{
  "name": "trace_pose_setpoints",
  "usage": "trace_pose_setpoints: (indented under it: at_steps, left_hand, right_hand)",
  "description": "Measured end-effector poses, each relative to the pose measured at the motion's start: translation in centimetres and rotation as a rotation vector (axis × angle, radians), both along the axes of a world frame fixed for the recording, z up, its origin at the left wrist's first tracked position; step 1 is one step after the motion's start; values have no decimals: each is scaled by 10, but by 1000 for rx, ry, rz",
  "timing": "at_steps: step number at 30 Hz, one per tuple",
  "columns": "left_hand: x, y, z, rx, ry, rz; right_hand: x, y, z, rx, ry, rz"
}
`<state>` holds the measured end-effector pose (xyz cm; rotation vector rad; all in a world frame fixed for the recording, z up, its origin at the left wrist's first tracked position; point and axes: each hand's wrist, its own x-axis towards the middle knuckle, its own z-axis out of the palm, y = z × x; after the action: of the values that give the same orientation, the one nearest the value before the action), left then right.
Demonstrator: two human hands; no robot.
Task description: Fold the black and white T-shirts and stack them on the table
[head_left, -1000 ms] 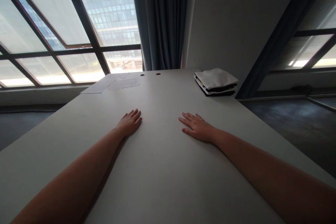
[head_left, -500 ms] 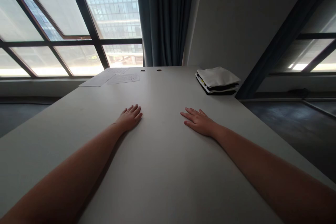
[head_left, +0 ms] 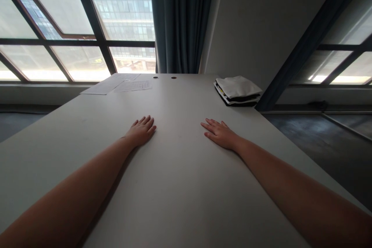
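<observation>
Both arms stretch forward over a white table (head_left: pixel 174 186). My left hand (head_left: pixel 142 130) lies palm down on the tabletop, fingers extended, holding nothing. Palm down as well, my right hand (head_left: pixel 220 133) rests on the table with its fingers spread, and nothing is in it. A folded stack of white and black fabric (head_left: pixel 238 90) sits beyond the right hand, near the table's right edge; a bit of yellow shows between its layers. Farther off past the left hand are flat sheets of paper (head_left: pixel 133 86), one bearing faint writing.
Two round holes, a left one (head_left: pixel 155 77) and a right one (head_left: pixel 173 78), pierce the table near its far edge. Behind it hang a dark blue curtain (head_left: pixel 181 19) and a grey wall (head_left: pixel 247 23). Framed windows (head_left: pixel 124 4) fill the left; dark floor (head_left: pixel 302 135) lies to the right.
The camera view has shifted slightly, so the far table, fabric stack and windows sit a little farther left. Both hands stay flat on the table.
</observation>
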<state>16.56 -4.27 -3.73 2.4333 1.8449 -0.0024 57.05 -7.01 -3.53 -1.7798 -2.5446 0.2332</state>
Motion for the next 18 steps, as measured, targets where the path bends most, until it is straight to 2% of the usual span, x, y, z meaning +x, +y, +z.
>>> trace_pose_setpoints:
  at_steps: [18]
  left_hand:
    - [-1,0,1,-8,10,8]
  right_hand:
    - [-2,-3,1,-2,7,-4]
